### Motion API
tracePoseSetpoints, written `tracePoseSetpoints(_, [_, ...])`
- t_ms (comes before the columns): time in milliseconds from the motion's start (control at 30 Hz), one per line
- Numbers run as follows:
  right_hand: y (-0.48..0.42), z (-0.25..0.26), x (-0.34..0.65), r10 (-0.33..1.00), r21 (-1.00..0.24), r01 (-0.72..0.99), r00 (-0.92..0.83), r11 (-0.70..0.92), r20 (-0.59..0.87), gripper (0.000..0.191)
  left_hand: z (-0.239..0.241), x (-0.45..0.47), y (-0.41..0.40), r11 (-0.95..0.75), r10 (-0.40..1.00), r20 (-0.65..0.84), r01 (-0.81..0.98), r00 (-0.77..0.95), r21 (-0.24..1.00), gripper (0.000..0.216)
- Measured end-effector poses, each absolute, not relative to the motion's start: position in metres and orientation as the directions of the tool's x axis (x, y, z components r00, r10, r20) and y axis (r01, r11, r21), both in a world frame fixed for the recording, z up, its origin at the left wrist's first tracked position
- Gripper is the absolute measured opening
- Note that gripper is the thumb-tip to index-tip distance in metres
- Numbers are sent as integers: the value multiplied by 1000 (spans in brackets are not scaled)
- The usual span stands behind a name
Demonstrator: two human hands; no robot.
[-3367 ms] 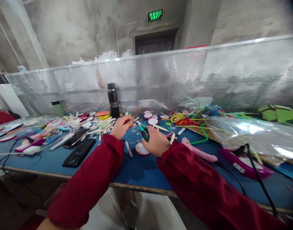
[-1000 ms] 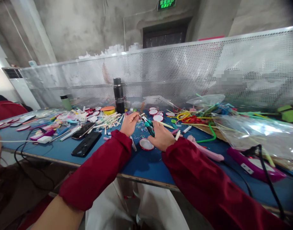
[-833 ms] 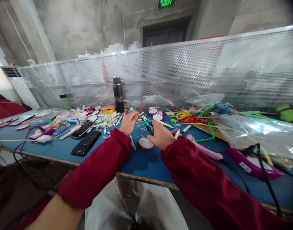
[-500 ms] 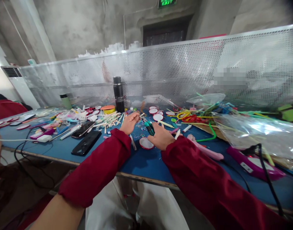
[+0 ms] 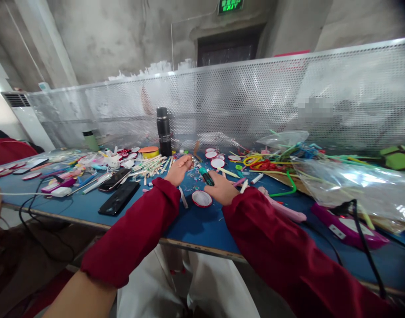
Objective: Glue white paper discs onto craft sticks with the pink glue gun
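Observation:
My right hand (image 5: 222, 188) is closed around a pair of small pliers (image 5: 206, 176) with teal and black handles. The metal jaws point up and left toward my left hand (image 5: 179, 170). My left fingers are pinched together just left of the jaws. Whatever they hold is too small to make out. Beneath the hands, tiny coloured bits (image 5: 189, 189) lie scattered on the blue table (image 5: 196, 227). A round white dish with a red rim (image 5: 201, 198) sits below the pliers, near my right hand.
A black bottle (image 5: 164, 132) stands behind my left hand. Two phones lie left, the nearer one black (image 5: 119, 198). Bundled sticks (image 5: 152, 165), coloured pipe-like strands (image 5: 255, 160), a clear plastic bag (image 5: 361, 187) and a purple device with a cable (image 5: 350, 226) surround the work spot.
The two pliers handles, seen apart earlier, now look closer together in my right hand. Both hands stay in nearly the same place.

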State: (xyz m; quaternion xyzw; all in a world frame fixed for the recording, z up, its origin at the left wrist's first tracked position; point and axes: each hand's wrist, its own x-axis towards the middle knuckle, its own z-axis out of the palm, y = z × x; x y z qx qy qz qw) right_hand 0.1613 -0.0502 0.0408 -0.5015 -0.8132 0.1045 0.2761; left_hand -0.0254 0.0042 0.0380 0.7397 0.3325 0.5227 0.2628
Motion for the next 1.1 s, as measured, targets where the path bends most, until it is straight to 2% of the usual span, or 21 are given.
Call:
tracePoseSetpoints(167, [-55,42,161,892,-395,813,-311,428,327,21,38,-34,6,-626,771,588,467,245,625,25])
tracePoseSetpoints(300, [-62,45,161,924,-382,854,-255,354,286,27,34,-39,10,-561,818,523,530,239,636,20])
tracePoseSetpoints(400, [-62,43,161,924,-353,870,-246,343,293,31,32,-38,10,-497,866,462,436,193,750,17])
tracePoseSetpoints(500, [-59,39,163,905,-318,867,-284,383,316,39,33,-35,9,-353,935,332,222,128,909,12])
tracePoseSetpoints(567, [-55,35,164,892,-309,864,-286,398,349,49,34,-34,9,-285,956,276,99,96,953,15])
tracePoseSetpoints(700, [-50,33,168,895,-343,857,-256,385,365,60,34,-36,11,-271,961,273,-52,39,961,27])
tracePoseSetpoints(833, [-51,36,168,905,-382,846,-240,372,350,56,34,-35,11,-276,961,277,-169,-18,946,30])
tracePoseSetpoints(1100, [-50,35,166,894,-422,809,-260,408,364,50,38,-29,6,-220,969,241,-273,46,937,34])
